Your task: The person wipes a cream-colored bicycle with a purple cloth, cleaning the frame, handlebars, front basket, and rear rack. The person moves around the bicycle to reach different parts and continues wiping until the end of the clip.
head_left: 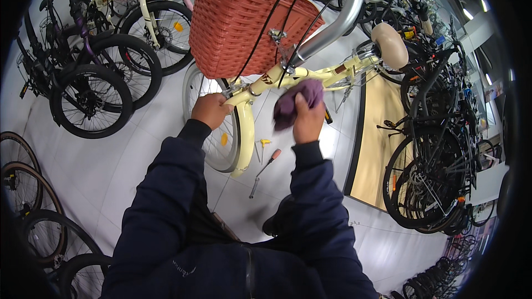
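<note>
Head view: the left hand [211, 111] has fingers curled onto the cream bicycle [258, 85], above its front wheel [211, 145]. The right hand [308, 119] pinches a bunched purple cloth [289, 105], just ahead of its fingertips beside the frame. Recommended: steady left hold, cloth spread flat, even pressure.

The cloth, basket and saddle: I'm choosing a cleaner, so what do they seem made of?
Cloth: matt purple fabric, bunched in folds in the right hand; fibre unclear. Basket: probably plastic wicker, given its even red-orange weave and slight sheen. Saddle: smooth beige cover with soft highlights, perhaps vinyl or leather.
</note>
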Available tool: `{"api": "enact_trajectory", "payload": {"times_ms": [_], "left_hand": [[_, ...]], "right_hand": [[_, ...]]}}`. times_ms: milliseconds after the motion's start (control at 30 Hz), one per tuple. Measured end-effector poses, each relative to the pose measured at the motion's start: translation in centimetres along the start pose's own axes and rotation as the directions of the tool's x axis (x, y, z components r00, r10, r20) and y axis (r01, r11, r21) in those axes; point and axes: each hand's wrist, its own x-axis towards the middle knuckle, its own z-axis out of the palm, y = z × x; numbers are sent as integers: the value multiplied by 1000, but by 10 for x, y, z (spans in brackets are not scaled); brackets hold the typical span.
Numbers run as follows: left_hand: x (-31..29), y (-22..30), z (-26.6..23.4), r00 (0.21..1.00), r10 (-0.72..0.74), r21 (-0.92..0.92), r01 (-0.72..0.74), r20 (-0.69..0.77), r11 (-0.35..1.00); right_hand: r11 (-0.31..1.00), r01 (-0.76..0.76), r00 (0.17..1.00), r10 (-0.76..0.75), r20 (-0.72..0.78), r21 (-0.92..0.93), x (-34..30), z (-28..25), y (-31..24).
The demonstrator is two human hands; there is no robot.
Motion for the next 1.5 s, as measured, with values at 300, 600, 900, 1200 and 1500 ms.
{"api": "enact_trajectory", "payload": {"times_ms": [300, 600, 900, 1200, 1500], "left_hand": [[0, 4, -5, 997, -43, -5, 44, 58, 999], [2, -3, -2, 999, -2, -19, 3, 52, 1000], [1, -5, 0, 998, 13, 23, -14, 57, 1000], [3, -4, 0, 998, 6, 33, -8, 57, 999], [3, -5, 0, 995, 37, 82, -45, 95, 996]], "right_hand": [[881, -344, 933, 361, 9, 324, 52, 15, -19], [652, 515, 841, -510, 181, -557, 40, 33, -70], [753, 440, 892, -431, 138, -490, 19, 33, -74], [399, 741, 671, -476, 568, -540, -5, 55, -20], [531, 621, 764, -575, 294, -576, 9, 56, -49]]}}
